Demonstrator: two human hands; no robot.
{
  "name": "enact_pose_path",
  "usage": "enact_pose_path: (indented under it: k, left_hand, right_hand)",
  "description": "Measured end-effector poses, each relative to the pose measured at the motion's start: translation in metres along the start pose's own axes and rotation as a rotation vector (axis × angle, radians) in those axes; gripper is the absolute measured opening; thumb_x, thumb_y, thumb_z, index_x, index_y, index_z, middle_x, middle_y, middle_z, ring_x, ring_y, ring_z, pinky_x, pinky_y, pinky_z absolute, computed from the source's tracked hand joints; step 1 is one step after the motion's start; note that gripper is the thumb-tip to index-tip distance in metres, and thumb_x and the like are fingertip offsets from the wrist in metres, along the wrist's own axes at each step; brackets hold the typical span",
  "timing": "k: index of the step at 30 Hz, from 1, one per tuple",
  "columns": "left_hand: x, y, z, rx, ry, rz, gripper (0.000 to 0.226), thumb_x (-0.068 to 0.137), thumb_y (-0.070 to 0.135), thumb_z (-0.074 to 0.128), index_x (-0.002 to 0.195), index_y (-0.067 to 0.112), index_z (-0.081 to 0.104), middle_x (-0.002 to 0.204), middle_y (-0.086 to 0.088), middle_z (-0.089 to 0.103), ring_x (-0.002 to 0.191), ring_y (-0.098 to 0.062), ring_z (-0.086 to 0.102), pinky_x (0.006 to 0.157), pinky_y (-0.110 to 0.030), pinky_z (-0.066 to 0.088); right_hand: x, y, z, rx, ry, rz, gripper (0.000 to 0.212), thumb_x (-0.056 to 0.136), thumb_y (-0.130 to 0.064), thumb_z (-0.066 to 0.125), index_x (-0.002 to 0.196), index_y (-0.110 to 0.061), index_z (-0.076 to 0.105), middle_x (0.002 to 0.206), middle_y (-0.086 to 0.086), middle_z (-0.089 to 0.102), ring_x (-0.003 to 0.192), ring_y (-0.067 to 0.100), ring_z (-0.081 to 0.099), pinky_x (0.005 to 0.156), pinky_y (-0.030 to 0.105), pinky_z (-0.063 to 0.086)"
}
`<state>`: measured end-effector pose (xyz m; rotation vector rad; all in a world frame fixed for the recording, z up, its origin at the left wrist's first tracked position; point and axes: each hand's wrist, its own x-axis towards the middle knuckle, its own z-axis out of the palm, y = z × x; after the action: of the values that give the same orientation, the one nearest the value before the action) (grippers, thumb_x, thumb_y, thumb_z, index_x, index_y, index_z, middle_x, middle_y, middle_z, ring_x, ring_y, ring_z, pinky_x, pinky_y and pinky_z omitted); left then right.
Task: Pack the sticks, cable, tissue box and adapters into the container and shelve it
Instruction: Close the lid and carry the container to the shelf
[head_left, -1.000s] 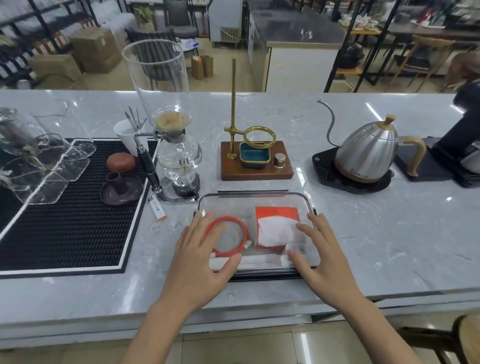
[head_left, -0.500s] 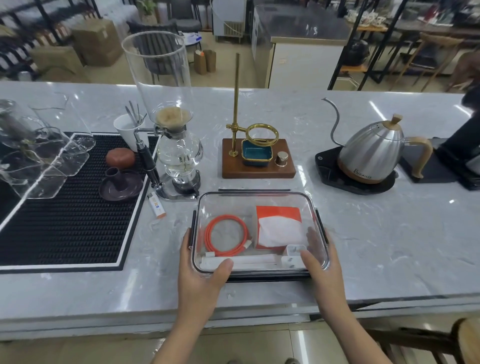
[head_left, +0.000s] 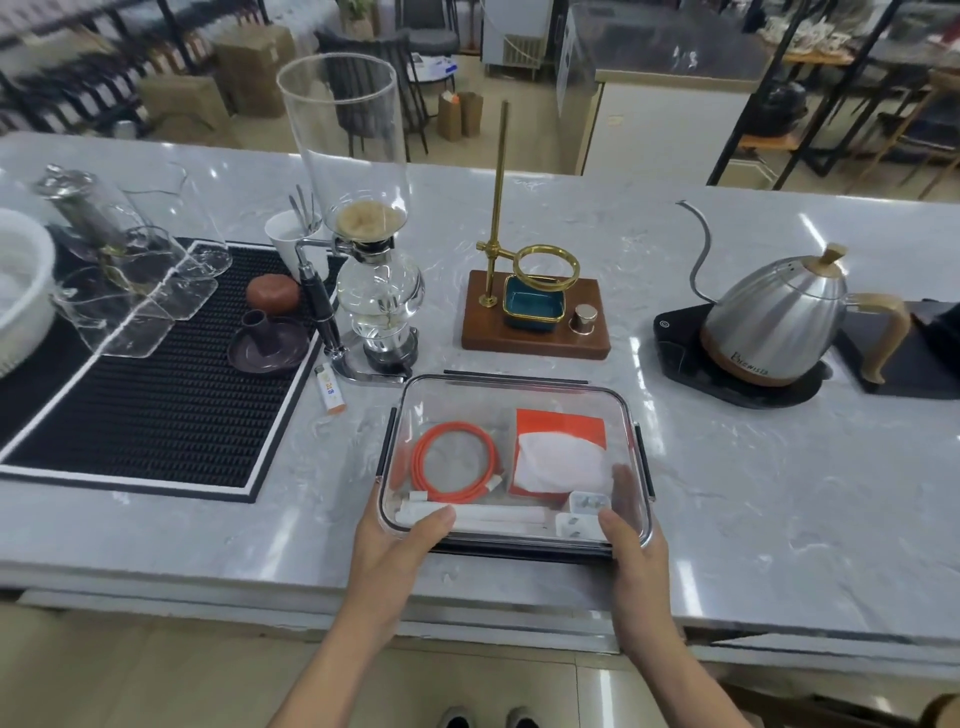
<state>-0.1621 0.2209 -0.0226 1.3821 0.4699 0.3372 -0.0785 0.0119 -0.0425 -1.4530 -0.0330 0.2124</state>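
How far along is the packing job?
Done: the orange cable, tissue box, white sticks and adapters lie inside the clear container, and its lid looks on. In hand: the left hand and right hand grip its near corners on the counter. Left: lifting and shelving it; no shelf spot is in view.

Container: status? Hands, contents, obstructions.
Left hand and right hand grip container at near corners. Cable, tissue box, sticks, adapters inside. Siphon brewer close behind.
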Motion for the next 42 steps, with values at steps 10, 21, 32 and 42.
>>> enact_pose_path:
  k: [10,21,32,42]
  left_hand:
    - [-0.039,0.009,0.019,-0.047,0.182,0.022,0.077,0.057,0.038,0.078,0.13,0.036,0.052,0.12,0.033,0.065,0.117,0.013,0.055,0.087,-0.003,0.044]
    - [-0.099,0.018,-0.016,-0.036,0.493,0.124,0.07,0.07,0.027,0.076,0.137,0.022,0.055,0.132,0.001,0.065,0.126,-0.015,0.058,0.104,-0.027,0.048]
    - [-0.188,0.044,-0.136,-0.078,0.908,0.232,0.049,0.074,0.016,0.071,0.122,0.021,0.066,0.118,0.003,0.073,0.113,-0.012,0.066,0.085,-0.012,0.049]
    - [-0.283,0.057,-0.264,-0.043,1.206,0.296,0.053,0.073,0.018,0.07,0.125,0.024,0.063,0.116,0.013,0.073,0.109,-0.001,0.066,0.082,-0.007,0.047]
  right_hand:
    - [0.008,-0.012,-0.012,0.033,-0.157,0.038,0.085,0.068,-0.047,0.062,0.147,-0.023,0.04,0.148,-0.021,0.043,0.132,-0.012,0.039,0.094,0.004,0.038]
    - [0.0,-0.019,0.042,0.058,-0.473,0.053,0.077,0.073,-0.038,0.065,0.145,-0.021,0.043,0.133,-0.026,0.057,0.121,-0.014,0.05,0.084,0.002,0.044]
    - [-0.077,-0.01,0.203,0.022,-0.851,0.06,0.072,0.073,-0.038,0.065,0.141,-0.02,0.049,0.137,-0.016,0.058,0.132,0.008,0.05,0.11,0.044,0.041]
    - [-0.194,0.003,0.347,-0.063,-1.134,0.044,0.061,0.075,-0.036,0.063,0.133,-0.018,0.057,0.128,0.002,0.066,0.12,0.019,0.061,0.103,0.048,0.047]
